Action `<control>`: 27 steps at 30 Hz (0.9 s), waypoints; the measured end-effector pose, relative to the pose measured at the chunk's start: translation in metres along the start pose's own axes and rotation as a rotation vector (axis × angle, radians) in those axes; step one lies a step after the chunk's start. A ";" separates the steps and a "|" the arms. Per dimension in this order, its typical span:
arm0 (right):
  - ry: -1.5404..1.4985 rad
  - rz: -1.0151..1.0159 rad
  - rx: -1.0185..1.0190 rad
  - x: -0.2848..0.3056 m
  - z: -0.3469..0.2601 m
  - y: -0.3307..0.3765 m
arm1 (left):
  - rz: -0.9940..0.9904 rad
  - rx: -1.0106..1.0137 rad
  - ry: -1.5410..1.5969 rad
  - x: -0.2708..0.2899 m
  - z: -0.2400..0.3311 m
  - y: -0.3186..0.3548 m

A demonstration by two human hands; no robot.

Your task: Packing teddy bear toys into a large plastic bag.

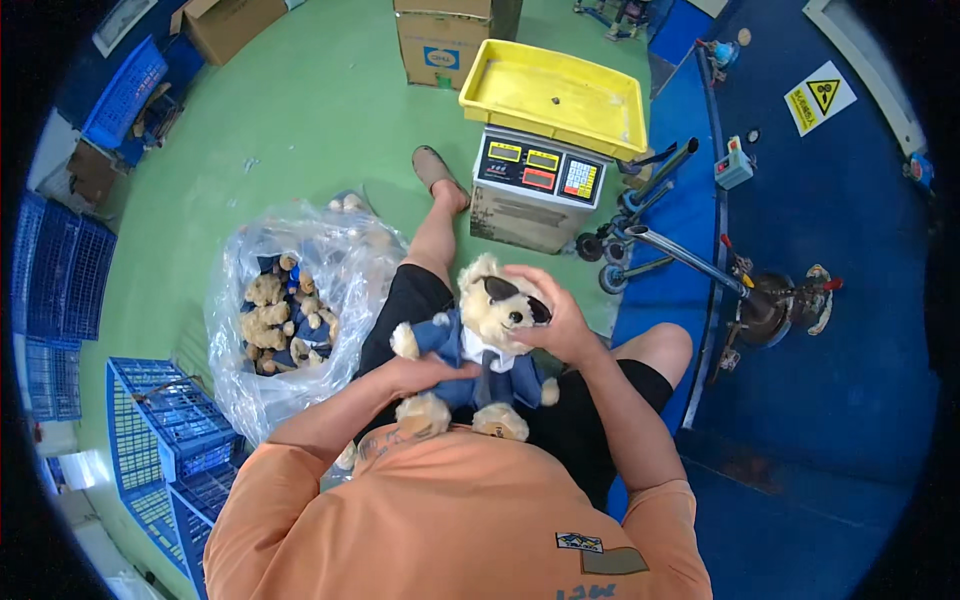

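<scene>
A cream teddy bear (486, 325) in a blue jacket, white collar and dark tie sits upright on my lap, facing up, with dark sunglasses (505, 292) across its eyes. My left hand (432, 374) is closed round the bear's body at its jacket, the thumb over the front. Against the right side of the bear's head my right hand (558, 325) is curled, fingers reaching over the top by the sunglasses. Whether it also grips the sunglasses I cannot tell. To my left, a clear plastic bag (228, 340) holds several similar dressed bears (268, 318).
A yellow tray (560, 95) rests on a digital weighing scale (535, 190) ahead. Blue plastic crates (165, 410) stand at left, a cardboard box (440, 45) at the far middle. On the right, metal pipes (690, 258) project from a blue machine (800, 400).
</scene>
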State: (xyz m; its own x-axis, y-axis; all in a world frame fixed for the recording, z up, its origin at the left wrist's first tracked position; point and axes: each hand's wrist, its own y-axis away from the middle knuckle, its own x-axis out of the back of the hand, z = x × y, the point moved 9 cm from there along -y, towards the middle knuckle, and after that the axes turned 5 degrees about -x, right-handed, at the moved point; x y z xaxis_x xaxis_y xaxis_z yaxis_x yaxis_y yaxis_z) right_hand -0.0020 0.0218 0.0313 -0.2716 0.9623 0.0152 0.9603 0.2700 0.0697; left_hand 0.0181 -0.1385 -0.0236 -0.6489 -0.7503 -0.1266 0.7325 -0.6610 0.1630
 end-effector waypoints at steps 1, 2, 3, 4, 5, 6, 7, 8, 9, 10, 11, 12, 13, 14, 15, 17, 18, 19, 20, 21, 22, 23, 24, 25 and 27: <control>-0.006 -0.009 -0.002 -0.005 0.004 0.000 | 0.010 0.006 0.000 0.001 -0.001 0.003; -0.148 0.092 -0.005 -0.001 0.011 0.000 | 0.032 0.036 0.016 0.003 -0.003 0.004; -0.287 0.190 -0.003 0.005 0.019 -0.001 | 0.057 0.059 0.030 0.008 -0.002 0.002; -0.427 0.286 -0.003 0.009 0.030 0.000 | 0.083 0.082 0.043 0.014 -0.001 0.000; -0.566 0.380 -0.004 0.012 0.043 0.002 | 0.111 0.103 0.056 0.019 0.002 -0.003; -0.596 0.251 -0.132 0.002 0.063 0.009 | 0.141 0.120 0.071 0.027 0.005 -0.006; -0.618 0.121 -0.259 -0.009 0.082 0.020 | 0.172 0.136 0.087 0.035 0.008 -0.008; -0.615 0.105 -0.257 -0.017 0.080 0.021 | 0.198 0.154 0.104 0.041 0.010 -0.009; -0.660 0.010 -0.427 -0.042 0.086 0.023 | 0.227 0.173 0.123 0.045 0.010 -0.008; -0.699 -0.084 -0.598 -0.064 0.090 0.026 | 0.255 0.192 0.143 0.049 0.009 -0.006; -0.693 -0.098 -0.603 -0.072 0.086 0.023 | 0.270 0.189 0.147 0.050 0.007 -0.003; -0.544 -0.006 -0.586 -0.068 0.083 0.017 | 0.255 0.177 0.196 0.046 0.000 0.001; -0.395 0.082 -0.562 -0.063 0.079 0.009 | 0.241 0.163 0.243 0.044 -0.005 0.004; -0.247 0.168 -0.533 -0.058 0.074 0.002 | 0.228 0.148 0.289 0.043 -0.010 0.006; -0.099 0.251 -0.498 -0.052 0.068 -0.004 | 0.216 0.132 0.335 0.043 -0.013 0.009; -0.120 0.215 -0.503 -0.064 0.079 -0.012 | 0.283 0.151 0.341 0.052 -0.012 0.019; -0.140 0.191 -0.503 -0.070 0.085 -0.022 | 0.337 0.165 0.344 0.061 -0.010 0.023; -0.162 0.165 -0.503 -0.076 0.090 -0.031 | 0.392 0.179 0.346 0.071 -0.007 0.028; -0.183 0.138 -0.501 -0.083 0.094 -0.038 | 0.449 0.192 0.348 0.081 -0.005 0.034; -0.236 0.010 -0.434 -0.096 0.084 -0.048 | 0.493 0.178 0.346 0.096 -0.006 0.043; -0.291 -0.119 -0.368 -0.104 0.071 -0.055 | 0.614 0.135 0.348 0.121 -0.015 0.055; -0.290 -0.168 -0.356 -0.111 0.062 -0.059 | 0.736 0.088 0.346 0.150 -0.025 0.070; -0.362 -0.110 -0.369 -0.109 0.057 -0.060 | 0.867 0.038 0.342 0.178 -0.028 0.091; -0.434 -0.055 -0.386 -0.105 0.059 -0.061 | 0.999 -0.013 0.336 0.204 -0.032 0.118; -0.315 -0.012 -0.446 -0.083 0.090 -0.061 | 1.216 -0.087 0.429 0.238 -0.024 0.178</control>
State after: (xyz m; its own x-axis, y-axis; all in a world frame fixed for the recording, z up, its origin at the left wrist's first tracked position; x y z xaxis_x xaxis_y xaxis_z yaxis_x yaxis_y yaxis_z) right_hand -0.0321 -0.0713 -0.0638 -0.1847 0.9412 -0.2829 0.8185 0.3066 0.4858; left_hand -0.0009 -0.4349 -0.0479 0.5458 -0.8005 -0.2477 0.8239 0.4587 0.3329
